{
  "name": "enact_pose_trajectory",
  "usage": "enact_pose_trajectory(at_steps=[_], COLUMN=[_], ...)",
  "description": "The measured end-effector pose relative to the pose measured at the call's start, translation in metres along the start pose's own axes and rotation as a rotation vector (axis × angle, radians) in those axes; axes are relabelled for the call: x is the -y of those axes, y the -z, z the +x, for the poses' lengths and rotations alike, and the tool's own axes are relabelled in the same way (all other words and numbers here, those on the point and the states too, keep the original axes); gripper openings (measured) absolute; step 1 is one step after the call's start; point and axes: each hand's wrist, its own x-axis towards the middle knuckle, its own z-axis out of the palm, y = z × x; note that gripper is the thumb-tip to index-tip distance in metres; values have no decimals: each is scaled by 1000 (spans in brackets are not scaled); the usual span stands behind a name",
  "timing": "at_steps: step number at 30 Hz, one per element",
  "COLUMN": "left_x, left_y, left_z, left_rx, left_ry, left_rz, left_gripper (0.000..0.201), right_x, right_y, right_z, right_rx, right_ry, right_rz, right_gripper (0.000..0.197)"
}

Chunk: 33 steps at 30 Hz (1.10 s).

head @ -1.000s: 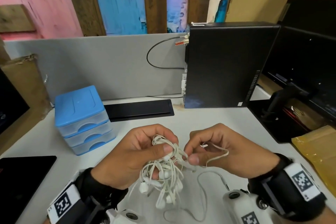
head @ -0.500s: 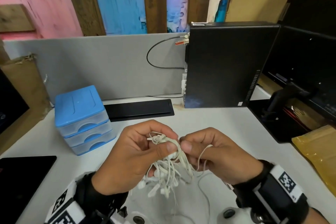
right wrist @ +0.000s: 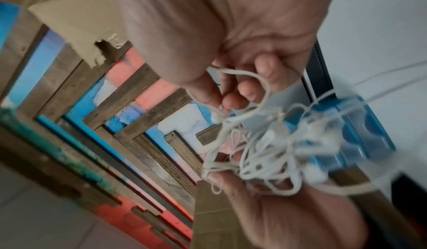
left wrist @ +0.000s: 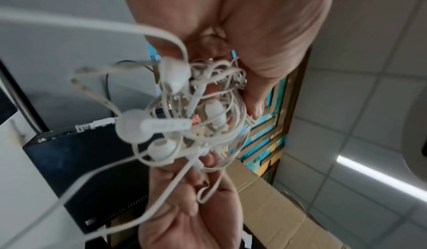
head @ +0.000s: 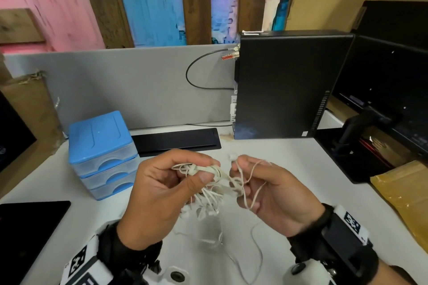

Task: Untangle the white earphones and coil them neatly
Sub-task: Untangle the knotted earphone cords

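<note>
Your left hand (head: 162, 192) has thumb and curled fingers clamped on the white earphones (head: 208, 188), the knotted bundle hanging just below your fingertips. Your right hand (head: 273, 194) pinches one strand beside it, with loops draped over your curled fingers. You're mid-untangling; next, judging by the knot, ease that strand out gently.

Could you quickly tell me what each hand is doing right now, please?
Left hand: closed, gripping the tangled bundle of white earphones.
Right hand: closed, pinching a cable strand of the same earphones.
</note>
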Motion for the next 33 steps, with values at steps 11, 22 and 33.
enact_pose_trajectory(at_steps=[11,22,33], left_x=[10,9,3], left_y=[18,30,21], left_z=[10,12,11], left_rx=[47,223,214], left_ry=[196,62,39], left_rz=[-105,43,78], left_gripper=[38,11,16], right_x=[30,64,33], right_y=[22,28,22], right_z=[-5,-34,-18], right_rx=[-27,-231,-298], right_ry=[381,750,641], right_rz=[-141,-1000,-1393], right_gripper=[27,18,26])
